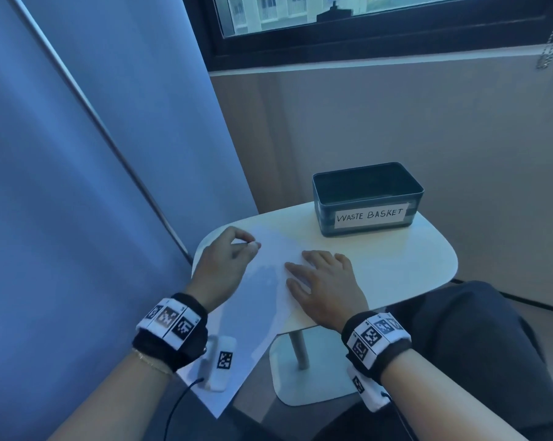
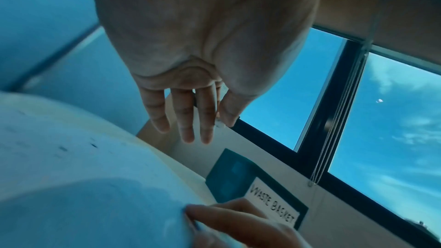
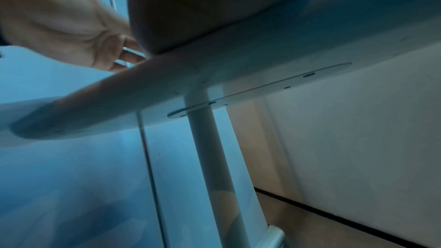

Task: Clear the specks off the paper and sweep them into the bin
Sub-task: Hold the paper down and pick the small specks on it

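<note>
Right hand [image 1: 326,286] flat on paper [image 1: 262,300]

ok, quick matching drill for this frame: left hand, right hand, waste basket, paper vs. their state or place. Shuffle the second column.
1. left hand
2. right hand
3. waste basket
4. paper

A. far side of the table
B. lies flat, fingers spread, on the paper
C. overhangs the near table edge
D. pinches a small pale thing

Pairs: 1-D, 2-B, 3-A, 4-C
</note>
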